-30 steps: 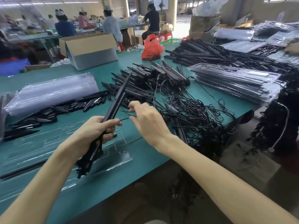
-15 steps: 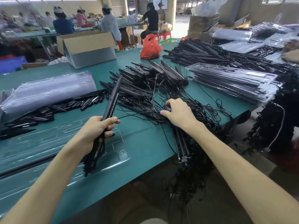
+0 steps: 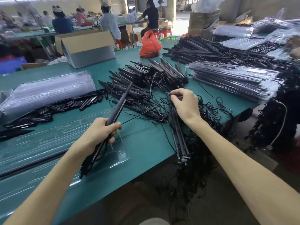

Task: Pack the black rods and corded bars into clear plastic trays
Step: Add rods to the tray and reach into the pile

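My left hand grips a long black corded bar that slants up and away over a clear plastic tray on the green table. My right hand reaches into the tangle of corded bars and pinches the top end of another bar, which runs back toward the table's near edge. Short black rods lie in a heap at the left.
A stack of empty clear trays lies at the left, and filled trays are stacked at the right. An open cardboard box and a red bag stand farther back. Cords hang over the table's right edge. People work at far tables.
My right hand moved from beside the left hand out to the right into the bar pile, then up along a bar to pinch its top end. The left hand stayed put with its bar.
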`<move>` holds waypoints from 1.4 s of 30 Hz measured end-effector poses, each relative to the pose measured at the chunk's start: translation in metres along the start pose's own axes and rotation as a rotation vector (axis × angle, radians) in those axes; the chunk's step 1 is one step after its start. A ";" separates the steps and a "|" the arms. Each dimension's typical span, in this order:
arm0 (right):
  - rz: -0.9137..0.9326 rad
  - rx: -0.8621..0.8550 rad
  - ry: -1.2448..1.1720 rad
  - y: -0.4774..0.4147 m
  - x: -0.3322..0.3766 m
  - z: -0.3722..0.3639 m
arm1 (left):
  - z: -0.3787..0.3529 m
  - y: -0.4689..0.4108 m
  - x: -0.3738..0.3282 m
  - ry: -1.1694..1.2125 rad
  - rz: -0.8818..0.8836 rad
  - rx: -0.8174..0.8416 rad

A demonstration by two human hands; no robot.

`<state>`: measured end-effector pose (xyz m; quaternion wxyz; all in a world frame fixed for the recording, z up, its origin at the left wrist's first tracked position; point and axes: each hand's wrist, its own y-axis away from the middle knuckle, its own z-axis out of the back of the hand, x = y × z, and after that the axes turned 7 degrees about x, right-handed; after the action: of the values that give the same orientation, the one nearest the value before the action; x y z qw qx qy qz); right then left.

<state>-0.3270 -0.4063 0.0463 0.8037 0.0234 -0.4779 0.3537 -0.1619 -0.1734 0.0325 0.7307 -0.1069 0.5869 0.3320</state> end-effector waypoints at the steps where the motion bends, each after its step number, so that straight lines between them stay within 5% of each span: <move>1: 0.007 -0.025 -0.030 0.001 -0.001 0.001 | -0.001 0.000 0.000 -0.005 0.000 0.001; 16: -0.042 0.027 -0.282 -0.001 -0.018 0.002 | 0.003 -0.006 0.000 -0.062 -0.028 -0.135; 26: -0.057 0.005 -0.306 0.002 -0.027 -0.005 | -0.011 -0.007 -0.012 -0.775 0.033 -0.211; 31: -0.044 -0.005 -0.288 0.004 -0.029 -0.008 | -0.028 -0.010 -0.022 -0.834 -0.330 -0.402; 35: -0.057 -0.004 -0.320 0.004 -0.031 -0.007 | -0.056 -0.021 -0.045 -0.912 -0.563 -0.309; 42: -0.039 -0.078 -0.414 0.008 -0.034 -0.008 | -0.099 -0.057 -0.060 -1.073 -0.408 -0.121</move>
<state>-0.3360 -0.4155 0.0132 0.6954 0.0736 -0.6455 0.3070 -0.2106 -0.2924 0.0464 0.9679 -0.0761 0.0819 0.2249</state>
